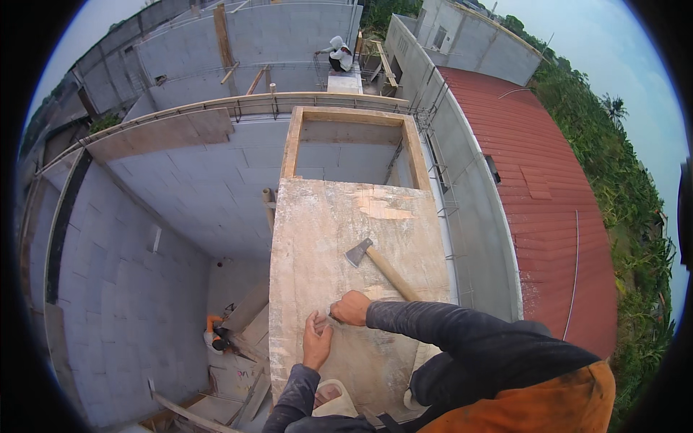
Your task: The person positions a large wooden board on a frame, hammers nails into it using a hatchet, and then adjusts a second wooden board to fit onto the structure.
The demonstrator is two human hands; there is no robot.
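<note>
My left hand is just above a worn plywood board, thumb and fingers drawn together in a pinch. Whatever sits between those fingertips is too small to make out. Close beside it, my right hand is curled closed, with a small dark bit showing at its fingertips that I cannot name. Beyond the right hand lies a hatchet, its steel head pointing left and its wooden handle running back toward my right forearm. Neither hand touches the hatchet head.
A wooden frame with an open gap continues beyond the board. To the left is a deep drop between block walls, with a person below. Another person crouches on the far wall. A red roof lies right.
</note>
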